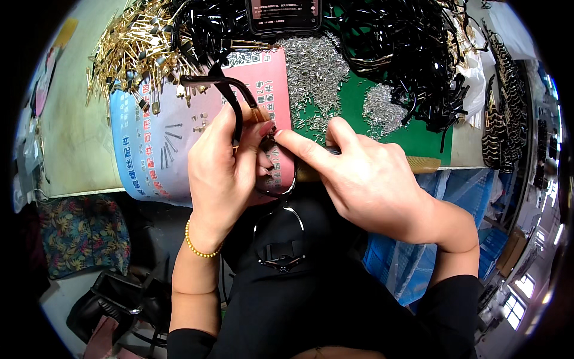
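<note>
My left hand (pixel 221 155) is closed around a pair of dark eyeglasses (pixel 245 90), near the hinge. Their black and brown temples point up and away, while the thin round rims hang down toward my lap. My right hand (pixel 376 185) reaches in from the right, its index fingertip touching the hinge area where my left thumb and finger pinch. The right hand's other fingers are curled. Whatever tiny part sits between its fingertips is hidden. Beyond the hands lies a pile of small silver screws (pixel 311 72) on a printed pink-and-blue sheet (pixel 137 161) and a green mat (pixel 353 96).
Gold metal temple parts (pixel 143 48) are heaped at the far left, black temples (pixel 394 42) at the far right. A smaller pile of tiny silver pieces (pixel 382 107) lies before them. A phone (pixel 284 18) stands at the back. Blue plastic sheeting (pixel 394 263) hangs below the table's right edge.
</note>
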Demonstrator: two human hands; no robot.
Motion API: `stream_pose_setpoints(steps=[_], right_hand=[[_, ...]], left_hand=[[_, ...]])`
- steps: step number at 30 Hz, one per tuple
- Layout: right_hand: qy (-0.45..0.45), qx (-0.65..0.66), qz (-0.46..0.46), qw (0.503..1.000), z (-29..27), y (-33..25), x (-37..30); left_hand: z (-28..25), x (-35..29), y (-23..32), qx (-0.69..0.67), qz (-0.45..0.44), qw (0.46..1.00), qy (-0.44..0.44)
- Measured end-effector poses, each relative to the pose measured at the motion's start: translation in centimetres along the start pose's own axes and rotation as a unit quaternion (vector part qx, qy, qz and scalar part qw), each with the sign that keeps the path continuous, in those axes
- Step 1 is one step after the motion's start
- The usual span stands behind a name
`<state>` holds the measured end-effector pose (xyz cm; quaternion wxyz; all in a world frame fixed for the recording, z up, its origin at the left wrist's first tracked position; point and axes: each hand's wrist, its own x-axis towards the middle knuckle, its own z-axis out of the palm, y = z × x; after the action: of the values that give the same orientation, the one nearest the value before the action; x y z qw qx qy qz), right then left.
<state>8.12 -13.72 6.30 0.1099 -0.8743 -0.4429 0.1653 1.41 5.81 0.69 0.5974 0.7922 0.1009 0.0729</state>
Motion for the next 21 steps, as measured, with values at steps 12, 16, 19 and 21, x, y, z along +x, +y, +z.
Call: stream_pose_setpoints(steps=[12,16,19,21], right_hand=[[0.145,-0.214,-0.125,0.958,1.0,1.9,1.0],[0.151,-0.174,-0.127,0.965,1.9,2.8,1.5],[0.154,-0.184,-0.141,0.961,2.1,3.0,1.6],[0.131,-0.197,-0.126,0.963,1.8,2.6,1.5]], left_hand=[[-0.9,0.9,0.3,-0.019,-0.004,0.998,-0.057],[-0.8,0.6,0.0,0.002,0.023,0.999,-0.05],[-0.8,0.6,0.2,0.017,0.028,0.998,-0.058],[-0.8,0.6,0.3,0.011,0.022,0.998,-0.06]])
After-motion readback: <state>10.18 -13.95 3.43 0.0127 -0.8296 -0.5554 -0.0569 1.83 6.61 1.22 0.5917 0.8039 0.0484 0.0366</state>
